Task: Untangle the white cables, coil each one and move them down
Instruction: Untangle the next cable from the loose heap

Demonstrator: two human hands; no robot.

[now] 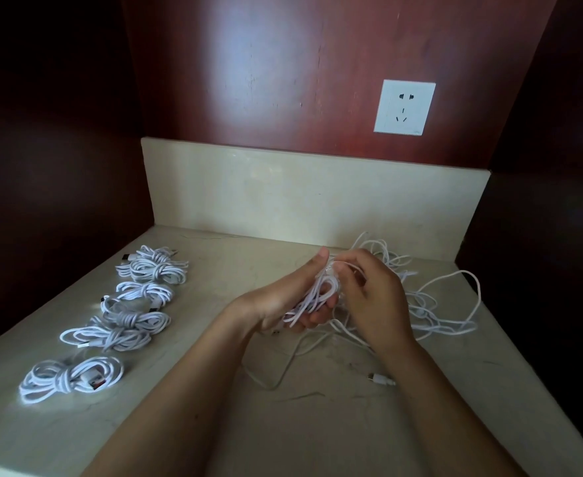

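Bare forearms came in from the bottom edge and met over the pale stone bench (317,435), where both hands were busy with one half-wound cable (317,292). On the left side, the left hand (279,301) lay palm up, its fingers curled under and round a bunch of white loops, thumb raised beside them. Facing it, the right hand (372,297) had its fingers bent in on the top of the same bunch, pinching a strand there, so both hands were clamped on that cable. From the bunch, white strands ran off into a loose tangle (441,311) spread on the bench behind and to the right of the right hand, reaching towards the back corner. One strand looped forward under the wrists, and a white plug end (382,379) lay on the bench just beside the right forearm. Well apart from all this, along the left side of the bench, a row of coiled cables (71,376) lay one behind another, each wound into a tied bundle. Behind stood a cream upstand (300,194), and above it a dark red wood panel (266,63) carried a white wall socket (404,107)
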